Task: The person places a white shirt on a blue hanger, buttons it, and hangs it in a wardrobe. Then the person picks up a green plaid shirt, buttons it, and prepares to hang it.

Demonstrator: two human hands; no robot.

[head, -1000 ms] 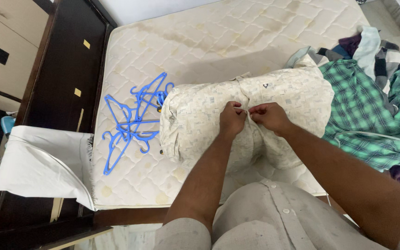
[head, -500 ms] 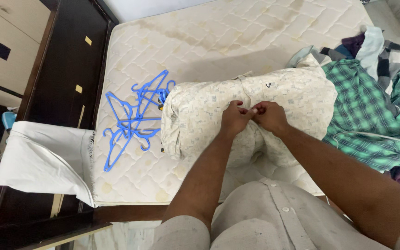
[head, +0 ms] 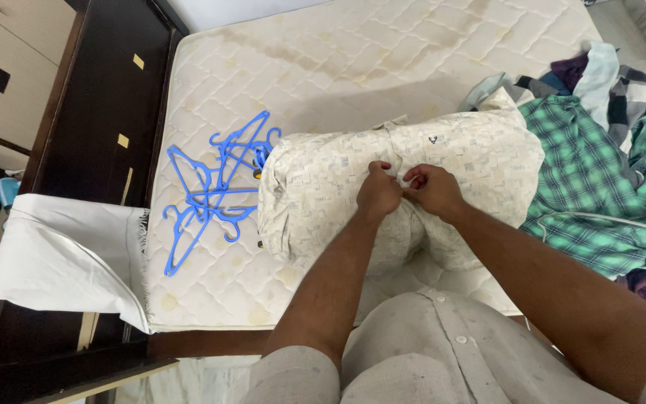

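Two hands meet at the front placket of a cream patterned shirt, which lies flat on the mattress between blue hangers on its left and a heap of checked clothes on its right. Doing this well likely means keeping both edges lined up and taut. Left hand and right hand touch, fingers pinched shut on the cloth, forearms converging from the near edge.
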